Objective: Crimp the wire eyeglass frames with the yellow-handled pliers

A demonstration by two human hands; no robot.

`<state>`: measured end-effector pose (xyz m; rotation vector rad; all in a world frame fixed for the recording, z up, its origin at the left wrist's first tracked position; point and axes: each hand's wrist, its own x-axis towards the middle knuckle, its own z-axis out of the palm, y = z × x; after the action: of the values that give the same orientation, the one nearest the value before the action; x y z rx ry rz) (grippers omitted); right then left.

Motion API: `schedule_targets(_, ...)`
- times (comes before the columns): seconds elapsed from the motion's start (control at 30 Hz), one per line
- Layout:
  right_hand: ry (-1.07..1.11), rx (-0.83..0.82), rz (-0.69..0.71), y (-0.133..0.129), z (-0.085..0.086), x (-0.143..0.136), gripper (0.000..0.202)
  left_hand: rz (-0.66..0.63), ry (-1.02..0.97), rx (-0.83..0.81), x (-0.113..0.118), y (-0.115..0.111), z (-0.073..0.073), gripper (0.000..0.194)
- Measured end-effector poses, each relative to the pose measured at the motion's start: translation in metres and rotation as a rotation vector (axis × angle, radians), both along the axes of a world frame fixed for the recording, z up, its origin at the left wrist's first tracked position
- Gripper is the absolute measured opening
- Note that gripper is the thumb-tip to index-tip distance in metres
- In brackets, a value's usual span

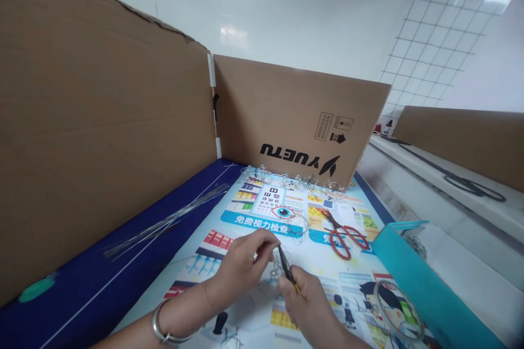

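Near the middle of the printed mat [245, 311], my right hand [305, 297] grips pliers [286, 266] with dark jaws and a bit of yellow on the handle. The jaws point up and left, close to the fingertips of my left hand [245, 256]. My left thumb and forefinger are pinched together at the jaw tips; what they hold is too small to make out. Thin tangled wire [271, 278] hangs below and between my hands. A silver bangle [158, 327] circles my left wrist.
Red-handled scissors [339, 237] lie on the mat's right side. Wire scraps [303, 181] line the back cardboard wall [286, 114]. Straight wires [164, 221] lie at left. A wire coil [379, 311] sits beside a teal box [434, 294]. Tall cardboard [102, 92] stands left.
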<state>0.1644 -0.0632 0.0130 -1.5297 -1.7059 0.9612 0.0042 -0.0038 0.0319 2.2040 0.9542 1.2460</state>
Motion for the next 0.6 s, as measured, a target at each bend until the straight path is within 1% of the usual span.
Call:
schedule_targets(0.1, -0.069, 0.063, -0.002, 0.002, -0.002, 0.002, 0.027, 0.012, -0.025, -0.036, 0.001, -0.001, 0.001, 0.007)
schedule_targets(0.23, -0.120, 0.081, 0.031, 0.003, 0.000, 0.005, 0.026, 0.023, -0.025, -0.065, 0.001, -0.001, 0.004, 0.006)
schedule_targets(0.33, -0.126, 0.084, 0.058, 0.003, 0.003, 0.008, 0.025, -0.002, -0.014, -0.067, -0.001, 0.001, 0.007, 0.007)
schedule_targets(0.4, -0.125, 0.071, 0.079, 0.004, 0.006, 0.011, 0.026, -0.030, 0.007, -0.034, -0.003, 0.003, 0.007, 0.009)
schedule_targets(0.47, -0.117, 0.046, 0.108, 0.005, 0.009, 0.013, 0.026, -0.051, 0.033, 0.037, -0.005, 0.006, 0.007, 0.012)
schedule_targets(0.53, -0.109, 0.026, 0.136, 0.005, 0.013, 0.016, 0.026, -0.056, 0.049, 0.125, -0.007, 0.007, 0.006, 0.014)
schedule_targets(0.6, -0.120, 0.024, 0.149, 0.006, 0.015, 0.018, 0.026, -0.046, 0.042, 0.164, -0.008, 0.006, 0.005, 0.014)
